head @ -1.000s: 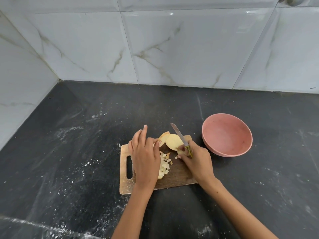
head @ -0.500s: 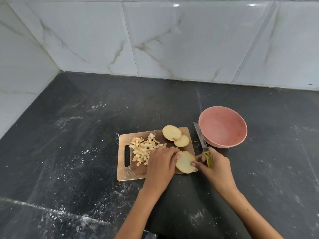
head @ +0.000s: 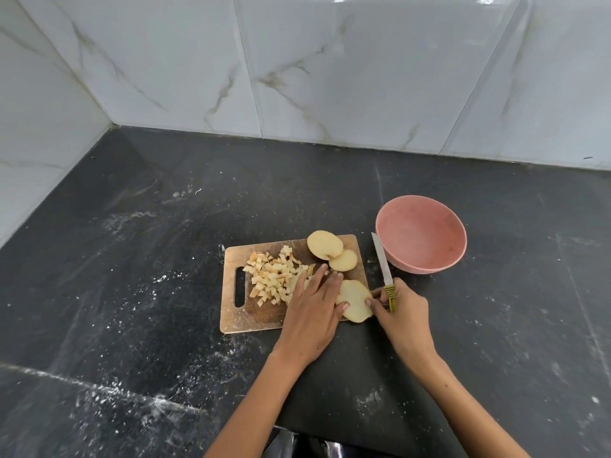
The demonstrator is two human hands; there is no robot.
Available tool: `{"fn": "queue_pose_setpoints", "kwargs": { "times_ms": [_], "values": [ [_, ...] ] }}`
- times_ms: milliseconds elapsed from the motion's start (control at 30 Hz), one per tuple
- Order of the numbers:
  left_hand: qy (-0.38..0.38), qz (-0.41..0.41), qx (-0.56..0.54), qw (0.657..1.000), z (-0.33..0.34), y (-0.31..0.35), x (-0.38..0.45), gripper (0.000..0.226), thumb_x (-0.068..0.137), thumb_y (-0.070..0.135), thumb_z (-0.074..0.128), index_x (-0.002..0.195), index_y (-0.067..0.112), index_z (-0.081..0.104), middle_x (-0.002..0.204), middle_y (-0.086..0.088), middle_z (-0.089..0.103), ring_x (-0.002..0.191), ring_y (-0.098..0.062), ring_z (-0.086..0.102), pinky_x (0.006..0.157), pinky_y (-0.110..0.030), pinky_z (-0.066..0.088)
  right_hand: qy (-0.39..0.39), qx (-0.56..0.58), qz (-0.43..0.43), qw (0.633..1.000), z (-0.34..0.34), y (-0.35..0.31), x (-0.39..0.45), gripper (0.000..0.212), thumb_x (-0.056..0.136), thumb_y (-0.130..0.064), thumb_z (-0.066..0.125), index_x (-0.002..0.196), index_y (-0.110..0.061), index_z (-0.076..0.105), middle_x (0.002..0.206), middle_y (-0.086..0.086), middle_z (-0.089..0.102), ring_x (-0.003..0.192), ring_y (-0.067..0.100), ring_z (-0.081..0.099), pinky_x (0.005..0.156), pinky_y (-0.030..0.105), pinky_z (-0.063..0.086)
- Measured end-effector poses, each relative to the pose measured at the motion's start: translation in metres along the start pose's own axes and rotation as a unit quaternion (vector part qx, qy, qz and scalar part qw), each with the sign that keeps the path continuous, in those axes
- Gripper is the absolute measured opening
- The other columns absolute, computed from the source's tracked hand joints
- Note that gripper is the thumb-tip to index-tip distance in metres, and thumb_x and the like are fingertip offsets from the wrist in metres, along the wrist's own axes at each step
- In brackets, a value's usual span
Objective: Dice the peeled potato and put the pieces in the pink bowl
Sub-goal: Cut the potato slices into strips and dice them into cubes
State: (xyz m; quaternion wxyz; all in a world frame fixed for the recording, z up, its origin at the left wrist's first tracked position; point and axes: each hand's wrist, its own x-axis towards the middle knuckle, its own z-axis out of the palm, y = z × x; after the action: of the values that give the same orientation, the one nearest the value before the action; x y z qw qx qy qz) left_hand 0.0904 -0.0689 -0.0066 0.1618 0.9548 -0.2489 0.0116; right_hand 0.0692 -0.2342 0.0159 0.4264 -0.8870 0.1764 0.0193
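**Potato slice at the board's edge, bowl w/o pieces yet**

The left hand is lying flat on the cutting board in the centre of the frame, fingers straight, not gripping anything; its fingertips are touching the diced pieces and its thumb is resting on the left side of a potato slice. This slice is sitting at the lower right corner of the board, partly hanging over the edge. The right hand is closing its grip around the yellow-green handle of the knife, and its fingertips are also touching the right side of the same slice. The blade is pointing up toward the top of the frame, just right of the board and just left of the pink bowl.

Two more potato slices are lying at the upper right corner of the board, one overlapping the other. The diced pile is covering the board's middle-left part, near the handle slot. The bowl is standing right of centre on the dark counter, w/ no pieces inside. White marble tiles are filling the upper part of the frame.
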Motion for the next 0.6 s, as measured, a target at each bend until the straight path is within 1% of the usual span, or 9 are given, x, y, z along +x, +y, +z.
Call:
{"fn": "queue_pose_setpoints", "kwargs": {
  "times_ms": [133, 200, 233, 333, 400, 500, 567, 600],
  "values": [
    [0.005, -0.066, 0.037, 0.997, -0.002, 0.002, 0.005, 0.055, 0.103, 0.039, 0.025, 0.148, 0.008, 0.03, 0.154, -0.006, 0.03, 0.147, -0.019, 0.011, 0.115, -0.039, -0.011, 0.008, 0.013, 0.013, 1.0, 0.002, -0.002, 0.004, 0.02, 0.084, -0.011, 0.07, 0.079, -0.016, 0.052, 0.083, -0.002, 0.064, 0.076, 0.008, 0.059, 0.06, 0.017, 0.045],
    [0.016, -0.092, 0.052, 0.994, -0.002, 0.001, 0.004, 0.053, 0.104, 0.036, 0.024, 0.147, 0.008, 0.031, 0.155, -0.008, 0.027, 0.147, -0.02, 0.009, 0.115, -0.041, -0.013, 0.013, 0.01, 0.013, 1.0, 0.006, -0.004, 0.005, 0.019, 0.084, -0.012, 0.07, 0.079, -0.015, 0.051, 0.083, 0.0, 0.063, 0.075, 0.009, 0.059, 0.061, 0.022, 0.048],
    [0.034, -0.102, 0.041, 0.993, -0.004, 0.0, 0.003, 0.049, 0.104, 0.033, 0.028, 0.145, 0.008, 0.036, 0.153, -0.008, 0.031, 0.147, -0.02, 0.013, 0.116, -0.042, -0.009, 0.015, 0.005, 0.01, 1.0, 0.008, -0.006, 0.005, 0.019, 0.084, -0.012, 0.07, 0.08, -0.015, 0.051, 0.082, 0.0, 0.062, 0.074, 0.011, 0.059, 0.063, 0.025, 0.05],
    [0.116, -0.124, -0.013, 0.985, -0.013, -0.004, 0.002, 0.034, 0.097, 0.014, 0.052, 0.13, 0.007, 0.057, 0.136, -0.009, 0.055, 0.137, -0.022, 0.038, 0.116, -0.043, 0.012, 0.018, -0.03, -0.012, 0.999, 0.016, -0.009, 0.005, 0.022, 0.084, -0.014, 0.07, 0.078, -0.015, 0.049, 0.078, 0.0, 0.059, 0.071, 0.012, 0.056, 0.062, 0.031, 0.049],
    [0.152, -0.131, -0.03, 0.979, -0.018, -0.011, 0.001, 0.032, 0.09, 0.005, 0.061, 0.122, 0.008, 0.064, 0.127, -0.007, 0.062, 0.13, -0.023, 0.048, 0.115, -0.043, 0.019, 0.014, -0.053, -0.029, 0.998, 0.018, -0.01, 0.005, 0.025, 0.084, -0.017, 0.07, 0.077, -0.016, 0.046, 0.077, -0.003, 0.057, 0.069, 0.012, 0.054, 0.062, 0.033, 0.049],
    [0.183, -0.153, -0.04, 0.97, -0.024, -0.023, 0.0, 0.031, 0.085, 0.003, 0.068, 0.115, 0.011, 0.068, 0.115, -0.003, 0.069, 0.116, -0.022, 0.059, 0.108, -0.04, 0.03, -0.01, -0.079, -0.033, 0.996, 0.012, -0.011, 0.007, 0.026, 0.083, -0.023, 0.072, 0.08, -0.018, 0.047, 0.081, -0.006, 0.062, 0.072, 0.011, 0.06, 0.067, 0.038, 0.055],
    [0.205, -0.163, -0.043, 0.964, -0.027, -0.028, -0.003, 0.029, 0.082, 0.004, 0.071, 0.11, 0.011, 0.071, 0.104, -0.001, 0.071, 0.103, -0.021, 0.063, 0.1, -0.035, 0.033, -0.027, -0.072, -0.027, 0.997, 0.007, -0.011, 0.008, 0.025, 0.084, -0.025, 0.071, 0.081, -0.018, 0.047, 0.082, -0.005, 0.063, 0.07, 0.013, 0.062, 0.065, 0.041, 0.056],
    [0.217, -0.165, -0.043, 0.961, -0.027, -0.03, -0.004, 0.026, 0.081, 0.005, 0.073, 0.106, 0.011, 0.072, 0.097, 0.0, 0.072, 0.096, -0.02, 0.063, 0.096, -0.033, 0.033, -0.04, -0.063, -0.018, 0.997, 0.005, -0.013, 0.008, 0.025, 0.086, -0.027, 0.069, 0.082, -0.018, 0.046, 0.081, -0.003, 0.063, 0.066, 0.014, 0.063, 0.06, 0.04, 0.057]
  ]
}}
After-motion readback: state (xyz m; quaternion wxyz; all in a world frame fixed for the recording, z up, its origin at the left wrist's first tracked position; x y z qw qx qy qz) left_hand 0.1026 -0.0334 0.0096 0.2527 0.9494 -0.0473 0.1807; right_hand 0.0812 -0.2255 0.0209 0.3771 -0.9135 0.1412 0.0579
